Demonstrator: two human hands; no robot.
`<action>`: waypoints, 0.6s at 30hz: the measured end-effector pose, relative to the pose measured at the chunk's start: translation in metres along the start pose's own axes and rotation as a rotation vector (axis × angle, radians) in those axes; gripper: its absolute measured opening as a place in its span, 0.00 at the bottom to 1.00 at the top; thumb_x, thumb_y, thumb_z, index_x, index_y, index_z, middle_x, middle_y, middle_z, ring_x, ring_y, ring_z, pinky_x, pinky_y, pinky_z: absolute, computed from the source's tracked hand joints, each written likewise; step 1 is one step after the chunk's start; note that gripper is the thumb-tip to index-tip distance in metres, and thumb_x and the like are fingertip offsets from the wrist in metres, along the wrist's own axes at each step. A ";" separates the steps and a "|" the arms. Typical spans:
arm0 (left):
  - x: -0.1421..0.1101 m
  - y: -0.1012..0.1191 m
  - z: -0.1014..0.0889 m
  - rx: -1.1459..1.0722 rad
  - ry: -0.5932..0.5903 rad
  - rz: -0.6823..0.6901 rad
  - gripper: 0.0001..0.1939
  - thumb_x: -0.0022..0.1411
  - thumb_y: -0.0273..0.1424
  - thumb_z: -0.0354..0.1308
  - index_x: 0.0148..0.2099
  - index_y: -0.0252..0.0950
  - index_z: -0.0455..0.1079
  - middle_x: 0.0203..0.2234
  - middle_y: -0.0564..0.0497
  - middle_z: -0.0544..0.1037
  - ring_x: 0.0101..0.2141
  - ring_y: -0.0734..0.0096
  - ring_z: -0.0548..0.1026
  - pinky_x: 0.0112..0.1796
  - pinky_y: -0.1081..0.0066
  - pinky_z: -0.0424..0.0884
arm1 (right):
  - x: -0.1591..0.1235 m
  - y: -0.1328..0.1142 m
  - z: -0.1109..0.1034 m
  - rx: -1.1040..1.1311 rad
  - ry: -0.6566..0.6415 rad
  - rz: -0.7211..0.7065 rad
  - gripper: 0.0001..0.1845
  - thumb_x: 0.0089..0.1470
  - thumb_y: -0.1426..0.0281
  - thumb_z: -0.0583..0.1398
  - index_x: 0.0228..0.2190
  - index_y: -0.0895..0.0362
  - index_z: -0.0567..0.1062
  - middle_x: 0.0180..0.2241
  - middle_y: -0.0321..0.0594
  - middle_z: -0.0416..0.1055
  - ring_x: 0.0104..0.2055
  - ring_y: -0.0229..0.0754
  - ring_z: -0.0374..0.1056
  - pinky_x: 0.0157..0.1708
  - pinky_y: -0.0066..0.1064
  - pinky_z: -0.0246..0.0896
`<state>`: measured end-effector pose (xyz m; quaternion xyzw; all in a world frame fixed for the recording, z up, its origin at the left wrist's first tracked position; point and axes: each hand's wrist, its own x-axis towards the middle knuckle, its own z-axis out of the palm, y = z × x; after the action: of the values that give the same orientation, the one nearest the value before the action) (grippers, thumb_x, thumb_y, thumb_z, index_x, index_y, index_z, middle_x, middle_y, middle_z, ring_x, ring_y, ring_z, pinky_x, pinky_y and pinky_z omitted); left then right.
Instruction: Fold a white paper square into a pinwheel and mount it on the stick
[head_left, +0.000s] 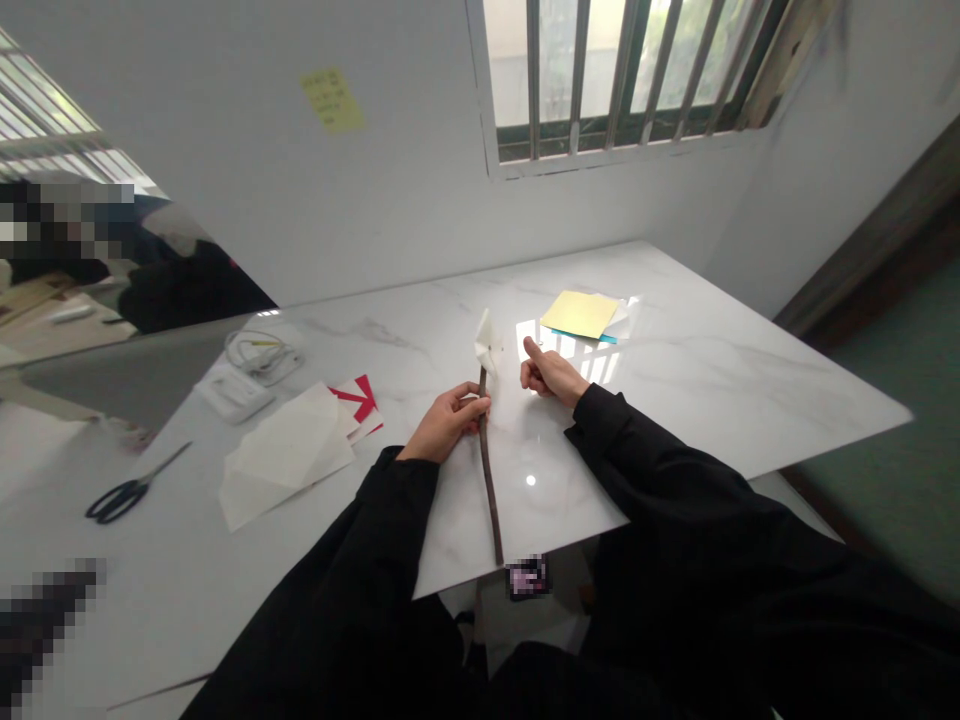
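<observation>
Between the thumb and fingers of my left hand [450,420] is a thin brown stick [489,490], held upright-slanting over the table. A white folded piece, like a paper petal or bud [486,342], sits at the stick's top end. The stick's lower end reaches the table's near edge. To the right, apart from the stick, is my right hand [553,375], its fingers curled and its thumb raised. Nothing shows in its grip. Beyond it lie a yellow sheet stack [580,313] and a bit of blue paper [606,340].
On the left of the white marbled table [787,370] are cream paper sheets [289,455], red paper [364,400], black-handled scissors [131,492] and a white device with a cable [236,390]. A yellow note [332,100] hangs on the wall. Another person [187,270] is at far left.
</observation>
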<state>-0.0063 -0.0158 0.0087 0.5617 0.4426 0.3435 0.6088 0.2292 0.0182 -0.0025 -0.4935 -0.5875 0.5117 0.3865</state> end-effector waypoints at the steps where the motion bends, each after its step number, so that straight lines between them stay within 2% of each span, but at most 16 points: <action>1: 0.000 0.000 0.000 -0.005 0.006 -0.005 0.22 0.53 0.44 0.73 0.43 0.35 0.72 0.26 0.55 0.74 0.26 0.76 0.69 0.28 0.75 0.63 | 0.002 0.002 0.000 0.012 0.049 -0.009 0.49 0.62 0.29 0.42 0.21 0.57 0.76 0.14 0.33 0.56 0.16 0.35 0.50 0.20 0.31 0.50; 3: -0.001 0.001 0.001 -0.008 0.005 -0.012 0.23 0.53 0.44 0.73 0.43 0.35 0.72 0.26 0.55 0.74 0.26 0.75 0.70 0.28 0.75 0.63 | 0.007 0.007 -0.001 0.019 0.176 -0.052 0.48 0.62 0.30 0.45 0.29 0.59 0.80 0.15 0.33 0.60 0.17 0.35 0.53 0.21 0.30 0.53; 5: -0.002 0.002 0.001 -0.008 -0.002 -0.017 0.22 0.53 0.43 0.73 0.43 0.35 0.72 0.26 0.55 0.74 0.26 0.75 0.70 0.29 0.75 0.64 | 0.010 0.011 -0.003 0.012 0.249 -0.074 0.47 0.63 0.31 0.47 0.41 0.60 0.82 0.18 0.32 0.64 0.18 0.36 0.57 0.24 0.30 0.57; 7: -0.002 0.003 0.000 -0.013 -0.007 -0.023 0.22 0.53 0.43 0.72 0.43 0.36 0.71 0.26 0.55 0.74 0.26 0.75 0.71 0.29 0.75 0.64 | 0.010 0.013 -0.004 -0.022 0.245 -0.070 0.46 0.63 0.33 0.48 0.51 0.60 0.79 0.20 0.32 0.68 0.20 0.36 0.60 0.27 0.30 0.60; 9: -0.002 0.004 0.000 -0.022 -0.012 -0.024 0.21 0.54 0.42 0.72 0.43 0.36 0.71 0.26 0.55 0.74 0.26 0.75 0.71 0.29 0.75 0.64 | 0.008 0.013 -0.003 -0.083 0.214 -0.078 0.44 0.64 0.34 0.50 0.56 0.58 0.77 0.21 0.32 0.70 0.22 0.37 0.63 0.30 0.30 0.61; 11: -0.002 0.004 0.000 -0.028 -0.018 -0.021 0.20 0.54 0.42 0.72 0.43 0.36 0.71 0.26 0.54 0.74 0.26 0.75 0.71 0.29 0.75 0.64 | 0.006 0.010 -0.003 -0.157 0.180 -0.087 0.43 0.64 0.34 0.49 0.50 0.57 0.80 0.20 0.32 0.69 0.24 0.38 0.65 0.34 0.31 0.62; 13: -0.002 0.004 0.000 -0.035 -0.019 -0.019 0.20 0.54 0.41 0.72 0.43 0.36 0.71 0.26 0.55 0.74 0.26 0.75 0.71 0.29 0.75 0.64 | 0.007 0.008 -0.004 -0.227 0.163 -0.072 0.44 0.66 0.35 0.45 0.33 0.57 0.83 0.18 0.35 0.68 0.25 0.39 0.66 0.37 0.32 0.63; 15: -0.002 0.004 0.000 -0.049 -0.019 -0.023 0.20 0.54 0.41 0.72 0.43 0.36 0.71 0.26 0.55 0.74 0.27 0.75 0.71 0.29 0.75 0.64 | 0.009 0.005 -0.006 -0.278 0.184 -0.050 0.45 0.68 0.37 0.45 0.20 0.56 0.78 0.18 0.39 0.68 0.26 0.40 0.68 0.40 0.34 0.63; 18: -0.002 0.004 0.000 -0.069 -0.017 -0.028 0.21 0.54 0.41 0.72 0.43 0.36 0.71 0.26 0.55 0.74 0.27 0.75 0.71 0.29 0.75 0.63 | 0.003 -0.003 -0.004 -0.262 0.254 -0.095 0.39 0.68 0.42 0.51 0.17 0.56 0.74 0.20 0.39 0.68 0.27 0.40 0.66 0.38 0.34 0.61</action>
<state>-0.0069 -0.0166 0.0134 0.5368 0.4332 0.3453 0.6364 0.2320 0.0218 0.0011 -0.5719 -0.6184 0.3455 0.4138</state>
